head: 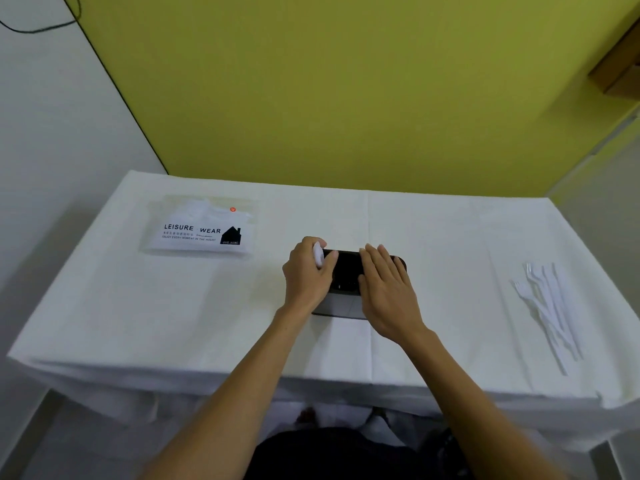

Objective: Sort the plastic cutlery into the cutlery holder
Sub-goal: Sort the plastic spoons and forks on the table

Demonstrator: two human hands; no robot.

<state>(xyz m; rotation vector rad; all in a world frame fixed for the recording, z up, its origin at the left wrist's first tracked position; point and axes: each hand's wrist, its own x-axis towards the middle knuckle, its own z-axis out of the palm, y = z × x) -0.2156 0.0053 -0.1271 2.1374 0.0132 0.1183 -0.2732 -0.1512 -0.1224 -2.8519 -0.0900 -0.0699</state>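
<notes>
A dark cutlery holder [346, 271] with a pale lower wall stands in the middle of the white-clothed table [173, 323]. My left hand [306, 275] is at its left end, fingers closed around a white plastic piece [318, 258], likely a spoon, held over the holder's left opening. Fingers spread and flat, my right hand [386, 289] rests on the holder's right half and covers it. Several white plastic forks and knives [550, 306] lie in a loose bundle near the table's right edge.
A clear plastic bag [201, 226] printed "LEISURE WEAR" lies flat at the table's back left. A yellow-green wall rises right behind the table. A brown shelf corner [620, 74] juts out at the upper right.
</notes>
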